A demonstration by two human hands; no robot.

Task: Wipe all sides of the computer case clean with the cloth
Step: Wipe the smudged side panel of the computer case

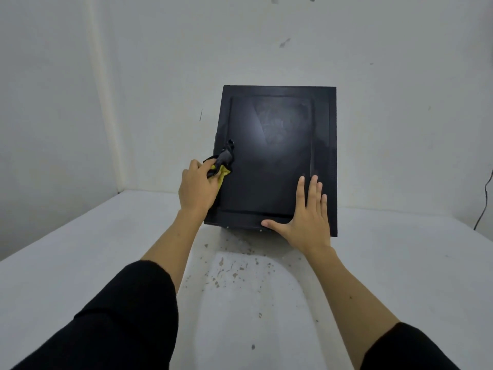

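I watch from the head camera as the case (277, 156) lies flat on the white table (80, 263), broad black side panel up, its far end near the wall (400, 102). My left hand (196, 186) grips the bunched cloth (221, 164), yellow and dark, against the case's left edge. My right hand (306, 214) rests flat on the near right corner, fingers straight, holding nothing, steadying the case. A pale smear shows in the upper middle of the panel, so I judge this face only partly wiped. The other sides are hidden from me; I reckon most of the job remains.
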